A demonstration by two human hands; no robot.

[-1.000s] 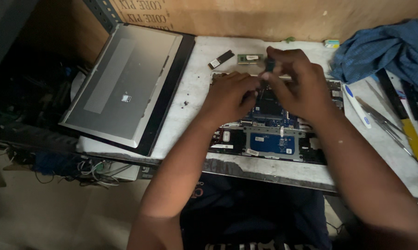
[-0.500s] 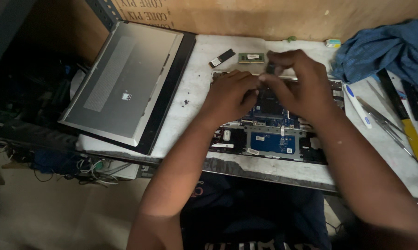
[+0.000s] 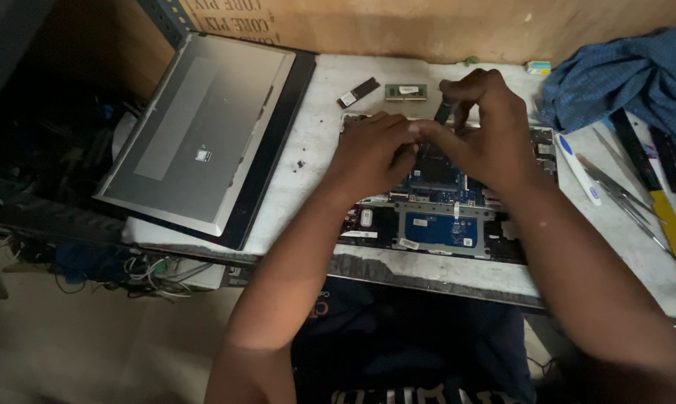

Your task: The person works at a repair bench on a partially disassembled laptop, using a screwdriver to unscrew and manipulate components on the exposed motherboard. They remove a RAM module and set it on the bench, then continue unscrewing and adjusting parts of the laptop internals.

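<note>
Opened laptop chassis (image 3: 442, 217) flat on desk (image 3: 315, 150), left hand (image 3: 371, 153) pressed closed on board, right hand (image 3: 487, 131) shifted slightly since earlier, pinching apparently a dark small tool (image 3: 443, 112); work ongoing.

We note a grey laptop lid (image 3: 203, 135) lying flat at the left end of the white workbench (image 3: 315, 157), overhanging its edge. Behind it stands a cardboard box (image 3: 398, 22). A green memory module (image 3: 406, 92) and a small black stick (image 3: 358, 93) lie side by side near the back. At right we see a crumpled blue cloth (image 3: 629, 78), a white pen (image 3: 577, 168), metal tweezers (image 3: 622, 198) and a yellow-handled tool (image 3: 671, 224). Tangled cables (image 3: 151, 271) hang below.
</note>
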